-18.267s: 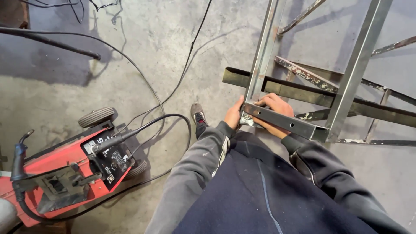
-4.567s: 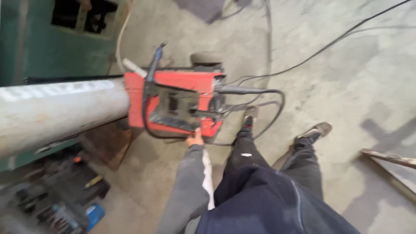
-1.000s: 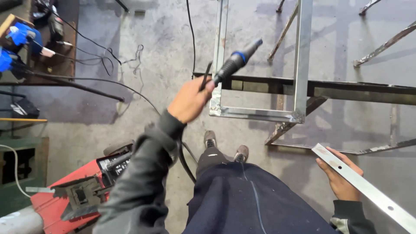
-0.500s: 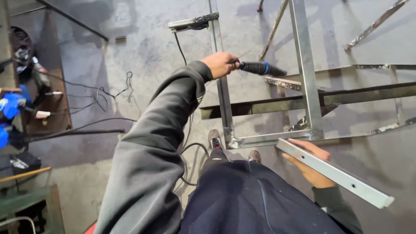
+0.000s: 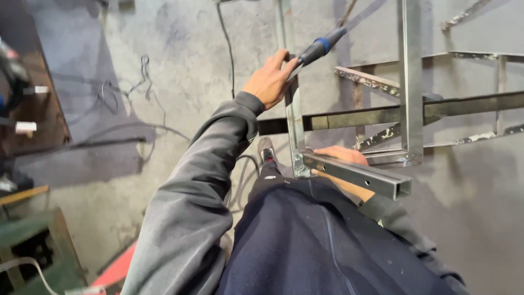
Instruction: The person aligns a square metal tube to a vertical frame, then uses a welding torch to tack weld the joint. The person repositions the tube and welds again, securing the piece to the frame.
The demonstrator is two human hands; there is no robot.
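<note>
My left hand is raised and closed on a welding torch handle, black with a blue band, which points up to the right across a steel frame. Lower down, my right hand holds a short length of square steel tube against the frame's near corner. The tube lies across my fingers and hides most of them. The frame is made of pale galvanized uprights and darker rusty crossbars and rests on the concrete floor.
Black cables run over the grey concrete floor. A dark workbench with tools is at the left edge. A green cabinet and a red machine corner sit at the lower left. My shoe stands by the frame.
My left hand has swung the torch up and tilted it to the upper right. My right hand has brought the steel tube up against the frame's near corner.
</note>
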